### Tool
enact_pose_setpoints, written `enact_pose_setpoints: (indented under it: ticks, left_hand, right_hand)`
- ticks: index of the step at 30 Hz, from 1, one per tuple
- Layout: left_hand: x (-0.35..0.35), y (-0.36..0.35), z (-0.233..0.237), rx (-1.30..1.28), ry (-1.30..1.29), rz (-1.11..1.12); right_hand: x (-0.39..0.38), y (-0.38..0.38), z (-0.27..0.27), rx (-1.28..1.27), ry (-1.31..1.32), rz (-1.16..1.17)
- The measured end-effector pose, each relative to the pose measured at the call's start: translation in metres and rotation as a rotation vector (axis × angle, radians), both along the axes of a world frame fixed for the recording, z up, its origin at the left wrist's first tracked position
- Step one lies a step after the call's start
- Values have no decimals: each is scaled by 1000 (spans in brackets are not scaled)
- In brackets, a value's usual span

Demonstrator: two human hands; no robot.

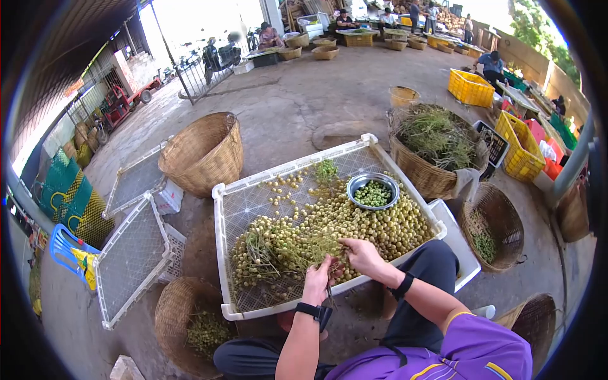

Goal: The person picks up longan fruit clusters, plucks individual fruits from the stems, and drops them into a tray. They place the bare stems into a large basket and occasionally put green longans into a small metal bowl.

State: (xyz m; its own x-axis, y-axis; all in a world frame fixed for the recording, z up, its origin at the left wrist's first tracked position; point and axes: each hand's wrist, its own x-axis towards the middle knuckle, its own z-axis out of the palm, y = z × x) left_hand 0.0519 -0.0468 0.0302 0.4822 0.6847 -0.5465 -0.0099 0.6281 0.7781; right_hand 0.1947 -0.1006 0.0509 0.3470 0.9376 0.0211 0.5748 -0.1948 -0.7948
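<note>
A white mesh tray (224,253) lies across my front, heaped with small round yellow-green fruits (399,221). My left hand (316,280) is closed around the stems of a thin green fruit sprig (324,246) over the tray's near side. At its right, the fingers of my right hand (364,256) are pinched together at the sprig's twigs; any fruit between the fingertips is hidden. A metal bowl (373,207) with greener fruits stands on the heap toward the far right. Loose stalks (256,247) lie on the fruits at the left.
A basket of stripped twigs (437,136) stands beyond the tray's right corner. Wicker baskets (209,155) flank the tray, one by my left knee (174,323). Mesh trays (133,259) lean at the left. Yellow crates (472,88) and several seated people (269,38) are farther back.
</note>
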Motion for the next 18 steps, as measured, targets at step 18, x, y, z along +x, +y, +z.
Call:
enact_pose_setpoints:
  ticks: [18]
  left_hand:
    - [-7, 4, -86, -454, -265, 19]
  right_hand:
    - [-50, -41, -24, -99, -493, 295]
